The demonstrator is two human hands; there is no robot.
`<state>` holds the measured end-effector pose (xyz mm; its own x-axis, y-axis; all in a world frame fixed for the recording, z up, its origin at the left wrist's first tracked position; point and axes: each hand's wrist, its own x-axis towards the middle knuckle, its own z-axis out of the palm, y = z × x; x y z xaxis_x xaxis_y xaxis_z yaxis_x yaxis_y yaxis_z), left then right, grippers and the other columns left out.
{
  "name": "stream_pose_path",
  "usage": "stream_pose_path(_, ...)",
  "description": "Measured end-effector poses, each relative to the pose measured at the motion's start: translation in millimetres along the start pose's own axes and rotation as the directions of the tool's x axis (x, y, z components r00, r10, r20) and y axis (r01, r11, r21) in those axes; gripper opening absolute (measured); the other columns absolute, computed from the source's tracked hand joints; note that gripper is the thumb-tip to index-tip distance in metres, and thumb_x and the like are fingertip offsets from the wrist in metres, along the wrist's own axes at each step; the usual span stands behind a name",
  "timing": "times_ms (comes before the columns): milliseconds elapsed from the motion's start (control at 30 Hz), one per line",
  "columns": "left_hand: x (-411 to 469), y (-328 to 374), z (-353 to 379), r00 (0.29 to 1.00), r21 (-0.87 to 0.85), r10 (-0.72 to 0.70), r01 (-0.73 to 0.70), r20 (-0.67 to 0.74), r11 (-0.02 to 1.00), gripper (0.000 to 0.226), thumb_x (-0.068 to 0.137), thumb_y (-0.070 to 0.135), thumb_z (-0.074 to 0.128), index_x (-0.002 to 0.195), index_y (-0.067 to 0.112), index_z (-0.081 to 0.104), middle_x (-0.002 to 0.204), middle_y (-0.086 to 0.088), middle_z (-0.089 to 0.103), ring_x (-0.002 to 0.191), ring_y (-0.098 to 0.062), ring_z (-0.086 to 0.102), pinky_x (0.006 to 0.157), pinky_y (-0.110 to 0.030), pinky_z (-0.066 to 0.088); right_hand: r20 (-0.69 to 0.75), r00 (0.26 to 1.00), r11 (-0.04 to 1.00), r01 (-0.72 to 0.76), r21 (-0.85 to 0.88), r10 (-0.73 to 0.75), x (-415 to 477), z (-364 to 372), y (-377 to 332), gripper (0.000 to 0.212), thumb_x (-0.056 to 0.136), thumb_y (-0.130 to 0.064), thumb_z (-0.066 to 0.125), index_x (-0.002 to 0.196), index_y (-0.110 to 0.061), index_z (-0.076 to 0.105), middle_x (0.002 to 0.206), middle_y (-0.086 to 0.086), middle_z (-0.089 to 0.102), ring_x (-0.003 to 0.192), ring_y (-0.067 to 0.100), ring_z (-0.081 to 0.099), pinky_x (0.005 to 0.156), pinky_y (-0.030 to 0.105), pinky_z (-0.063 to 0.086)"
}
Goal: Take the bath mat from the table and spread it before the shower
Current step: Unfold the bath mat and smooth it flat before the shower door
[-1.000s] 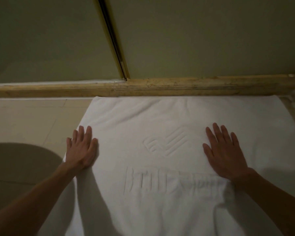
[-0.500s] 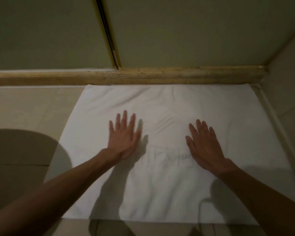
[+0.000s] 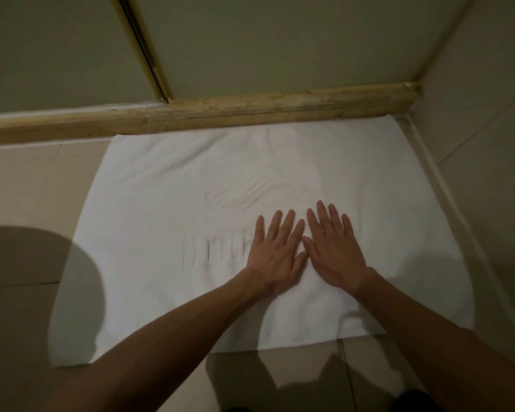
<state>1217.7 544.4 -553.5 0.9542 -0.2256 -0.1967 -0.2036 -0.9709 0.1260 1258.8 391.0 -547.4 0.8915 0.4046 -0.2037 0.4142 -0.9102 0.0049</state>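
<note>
Hands rest palm-down on the bath mat [image 3: 176,209]. The left hand [image 3: 275,252] and the right hand [image 3: 332,248] lie just beside each other, right of the mat's centre. All fingers are straight and slightly fanned, flat against the cloth, and neither hand pinches or holds anything. The thumbs point toward each other and nearly meet. Both forearms reach in from the lower edge of the view, the left forearm [image 3: 167,331] crossing the near edge of the mat.

The mat is white and lies spread open on the tiled floor [image 3: 27,179]. A raised striped pattern [image 3: 244,194] sits near its middle, just beyond the fingertips. A row of raised lettering [image 3: 214,251] runs to the left of the left hand, too blurred to read. Shallow creases show near the far edge.

The far edge of the mat lies along a worn, tan sill [image 3: 250,110]. Two greenish panels [image 3: 57,49] rise above the sill, divided by a dark strip [image 3: 144,49]. The right side of the mat is close to the base of a side wall [image 3: 488,114]. A rounded shadow [image 3: 42,278] covers the floor and the mat's near left corner.
</note>
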Motion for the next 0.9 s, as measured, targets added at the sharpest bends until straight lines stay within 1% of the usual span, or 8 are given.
stream_pose_path(100, -3.6, -5.5, 3.4, 0.999, -0.011, -0.042, 0.042, -0.022, 0.999, 0.066, 0.095, 0.057, 0.003, 0.152, 0.026, -0.004, 0.160, -0.004, -0.013, 0.144, -0.024, -0.022, 0.114, -0.054, -0.012, -0.006, 1.000, 1.000, -0.003, 0.001, 0.003, -0.1, 1.9, -0.5, 0.068, 0.093, -0.052, -0.001, 0.151, -0.018, -0.001, 0.159, 0.009, -0.007, 0.146, 0.027, -0.007, 0.117, 0.044, -0.003)
stream_pose_path(300, -31.9, -54.2, 6.3, 0.979, -0.074, -0.189, 0.183, -0.072, 0.980, 0.065, 0.094, 0.054, 0.005, 0.152, 0.026, -0.003, 0.159, -0.002, -0.013, 0.144, -0.020, -0.021, 0.115, -0.047, -0.015, -0.031, 0.999, 1.000, 0.011, 0.020, -0.011, 0.5, 2.8, 0.8, 0.062, 0.098, -0.047, 0.019, 0.151, -0.016, 0.011, 0.159, 0.011, 0.005, 0.146, 0.030, 0.004, 0.117, 0.047, 0.005)
stream_pose_path(433, -56.0, -94.6, 5.2, 0.946, -0.085, -0.314, 0.308, -0.081, 0.948, 0.066, 0.093, 0.052, 0.008, 0.152, 0.026, -0.001, 0.160, -0.001, -0.011, 0.145, -0.019, -0.017, 0.115, -0.044, -0.016, -0.036, 0.999, 1.000, 0.004, 0.022, -0.003, 0.9, 4.1, 0.7, 0.064, 0.095, -0.048, 0.013, 0.151, -0.016, 0.012, 0.160, 0.010, 0.005, 0.146, 0.029, 0.004, 0.117, 0.046, 0.004)
stream_pose_path(533, -74.5, -125.0, 5.2, 0.922, -0.103, -0.378, 0.370, -0.079, 0.924, 0.066, 0.093, 0.054, 0.004, 0.152, 0.026, -0.005, 0.159, -0.001, -0.015, 0.144, -0.019, -0.020, 0.115, -0.046, -0.015, -0.033, 0.999, 1.000, 0.008, 0.021, -0.007, 0.9, 4.2, 1.0, 0.069, 0.092, -0.052, 0.003, 0.151, -0.017, 0.010, 0.160, 0.009, 0.003, 0.147, 0.028, 0.002, 0.116, 0.045, 0.002)
stream_pose_path(633, -94.7, -153.1, 5.0, 0.908, -0.115, -0.411, 0.401, -0.077, 0.909, 0.065, 0.094, 0.056, -0.001, 0.151, 0.026, -0.010, 0.158, -0.001, -0.019, 0.143, -0.019, -0.024, 0.116, -0.045, -0.014, -0.051, 0.999, 0.999, 0.017, 0.041, -0.015, 1.4, 4.1, 1.1, 0.071, 0.091, -0.052, 0.003, 0.151, -0.015, 0.014, 0.159, 0.011, 0.008, 0.146, 0.030, 0.007, 0.117, 0.048, 0.007)
stream_pose_path(733, -115.3, -176.4, 2.4, 0.882, -0.124, -0.465, 0.454, -0.079, 0.882, 0.067, 0.092, 0.057, -0.002, 0.152, 0.027, -0.007, 0.158, 0.000, -0.018, 0.143, -0.017, -0.023, 0.116, -0.043, -0.014, -0.054, 0.998, 0.999, 0.019, 0.050, -0.016, 1.3, 5.3, 1.7, 0.071, 0.091, -0.052, 0.004, 0.151, -0.015, 0.015, 0.159, 0.011, 0.009, 0.146, 0.030, 0.008, 0.116, 0.049, 0.009)
stream_pose_path(833, -133.3, -201.3, -0.2, 0.847, -0.127, -0.529, 0.519, -0.060, 0.845, 0.070, 0.089, 0.058, -0.003, 0.152, 0.026, -0.006, 0.158, -0.001, -0.017, 0.142, -0.017, -0.022, 0.116, -0.043, -0.014, -0.053, 0.998, 0.998, 0.017, 0.057, -0.014, 2.0, 7.4, 3.4, 0.073, 0.089, -0.054, 0.000, 0.151, -0.017, 0.011, 0.159, 0.009, 0.005, 0.146, 0.029, 0.004, 0.117, 0.047, 0.005)
stream_pose_path(900, -143.4, -216.3, -0.8, 0.828, -0.146, -0.559, 0.548, -0.046, 0.824, 0.072, 0.089, 0.057, 0.001, 0.153, 0.025, -0.002, 0.159, -0.003, -0.013, 0.145, -0.020, -0.018, 0.116, -0.044, -0.012, -0.054, 0.998, 0.998, 0.016, 0.056, -0.013, 2.3, 8.0, 4.1, 0.074, 0.089, -0.055, -0.002, 0.151, -0.018, 0.010, 0.160, 0.009, 0.003, 0.147, 0.028, 0.002, 0.117, 0.046, 0.003)
